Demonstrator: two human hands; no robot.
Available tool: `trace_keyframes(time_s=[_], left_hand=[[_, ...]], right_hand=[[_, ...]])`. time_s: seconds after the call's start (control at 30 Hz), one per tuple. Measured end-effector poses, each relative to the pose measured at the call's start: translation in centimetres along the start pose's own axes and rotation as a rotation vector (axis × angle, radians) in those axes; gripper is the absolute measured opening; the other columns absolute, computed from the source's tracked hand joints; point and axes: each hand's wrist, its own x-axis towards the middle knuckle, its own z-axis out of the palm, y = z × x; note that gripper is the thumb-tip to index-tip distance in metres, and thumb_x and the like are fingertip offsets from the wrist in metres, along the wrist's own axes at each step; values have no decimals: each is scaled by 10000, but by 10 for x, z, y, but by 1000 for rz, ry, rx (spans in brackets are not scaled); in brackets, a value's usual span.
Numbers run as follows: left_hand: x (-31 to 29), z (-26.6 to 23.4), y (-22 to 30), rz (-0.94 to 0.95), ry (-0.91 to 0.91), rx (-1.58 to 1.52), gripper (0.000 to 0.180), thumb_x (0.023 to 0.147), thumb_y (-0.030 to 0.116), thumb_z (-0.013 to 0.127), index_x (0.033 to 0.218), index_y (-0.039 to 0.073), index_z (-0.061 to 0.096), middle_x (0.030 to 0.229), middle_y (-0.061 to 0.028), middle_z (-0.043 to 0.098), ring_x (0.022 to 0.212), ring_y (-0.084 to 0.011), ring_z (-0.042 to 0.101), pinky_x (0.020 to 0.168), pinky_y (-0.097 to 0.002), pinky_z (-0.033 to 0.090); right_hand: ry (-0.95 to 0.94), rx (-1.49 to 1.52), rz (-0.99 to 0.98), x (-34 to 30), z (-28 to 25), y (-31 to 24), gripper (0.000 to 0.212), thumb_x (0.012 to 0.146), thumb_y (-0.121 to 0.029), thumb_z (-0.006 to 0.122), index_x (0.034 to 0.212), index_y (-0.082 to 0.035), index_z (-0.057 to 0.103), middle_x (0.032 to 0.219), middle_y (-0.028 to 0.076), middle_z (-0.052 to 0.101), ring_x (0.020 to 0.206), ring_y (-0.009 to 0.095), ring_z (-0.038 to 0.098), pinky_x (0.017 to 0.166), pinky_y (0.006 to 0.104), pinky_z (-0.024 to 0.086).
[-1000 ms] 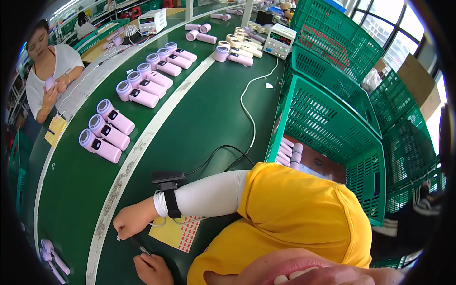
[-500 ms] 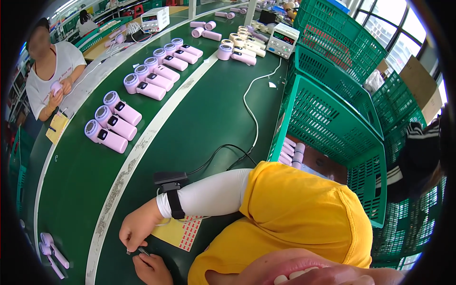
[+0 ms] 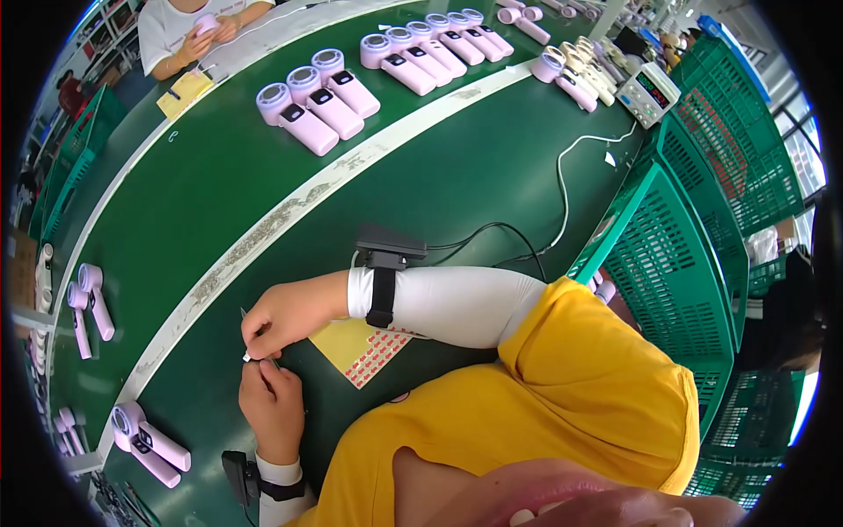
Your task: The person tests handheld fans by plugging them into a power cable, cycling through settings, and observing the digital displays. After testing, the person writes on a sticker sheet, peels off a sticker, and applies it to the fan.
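The big green counter (image 3: 439,193) fills most of the view, and the dark round edge of the picture cuts off its ends. Green plastic crates (image 3: 672,255) sit on the right, and the yellow shirt sleeve hides the low part of the closest one. Across the counter, a co-worker (image 3: 180,33) in a white top holds a pink thing; the top edge cuts off the head.

A white power box (image 3: 648,95) with a lit screen stands near the crates. A yellow sheet (image 3: 342,347) with rows of red stickers lies partly under the right arm. Pink handheld fans (image 3: 320,101) lie in groups along the far side, and two more fans (image 3: 151,445) lie near the left arm, one partly covering the other.

The right hand (image 3: 294,312) has its fingertips pinched on a small white bit (image 3: 247,357), low over the counter, just left of the sheet. The fingers hide most of it, so its shape is hard to tell. The left hand (image 3: 272,408) is curled just below, close to those fingertips. I can't tell what it holds. A thin dark stick (image 3: 243,312) pokes out beside the right hand; the rest is hidden.
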Motion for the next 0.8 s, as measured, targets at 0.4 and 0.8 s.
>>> trace_keyframes(time_s=[0.4,0.8], left_hand=[[-1,4,-1,55,62,-17,84,862,34,522,857,-50,524,759,-225,558,670,-389,539,609,-413,426],[4,12,-20,-127,115,141,143,858,128,511,895,5,574,785,-182,592,710,-386,568,643,-404,449]], right_hand=[[-23,-24,-179,-2,-1,6,310,905,-303,574,927,-8,669,821,59,684,776,134,634,705,288,483],[8,-30,-73,-5,3,1,288,873,-293,580,920,-27,682,822,28,683,802,121,614,737,277,456]])
